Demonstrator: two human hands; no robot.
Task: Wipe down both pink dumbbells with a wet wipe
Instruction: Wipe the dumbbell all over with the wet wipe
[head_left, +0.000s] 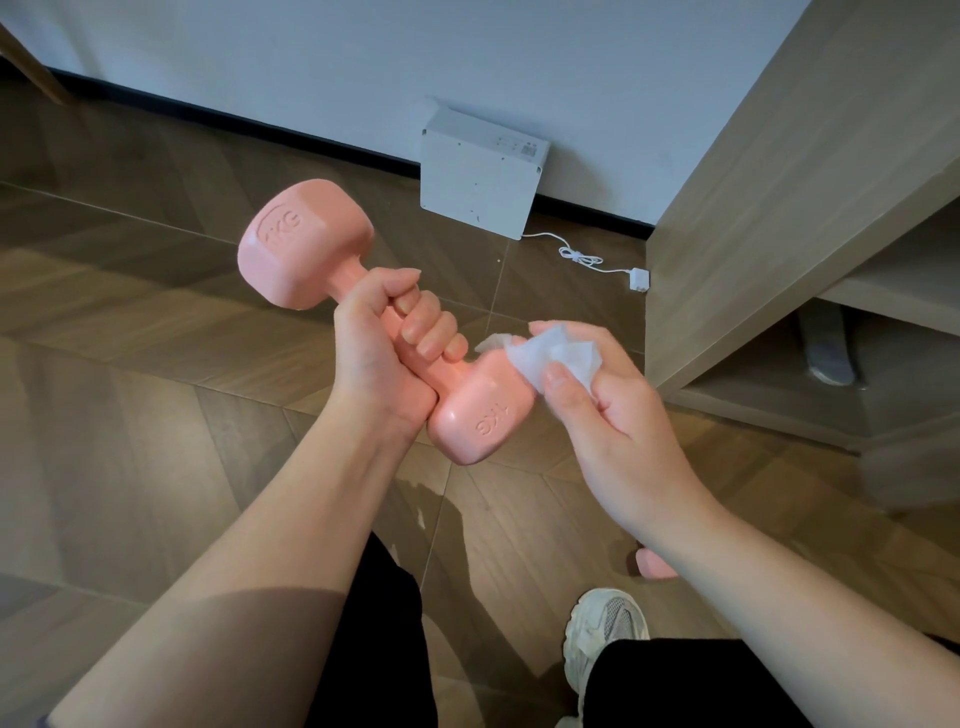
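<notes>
My left hand (387, 343) grips the handle of a pink 1KG dumbbell (306, 244), held in the air and tilted, one head up at the left and the other down at the right. A crumpled white wet wipe (553, 353) is pinched in my right hand (597, 410) and lies against the upper side of the lower head. The second pink dumbbell (655, 564) sits on the floor below, mostly hidden behind my right forearm.
A white box (480, 179) leans against the wall, its white cable (582, 257) trailing over the wooden floor. A wooden shelf unit (779, 218) stands at the right. My white sneaker (602, 636) and black trousers are at the bottom.
</notes>
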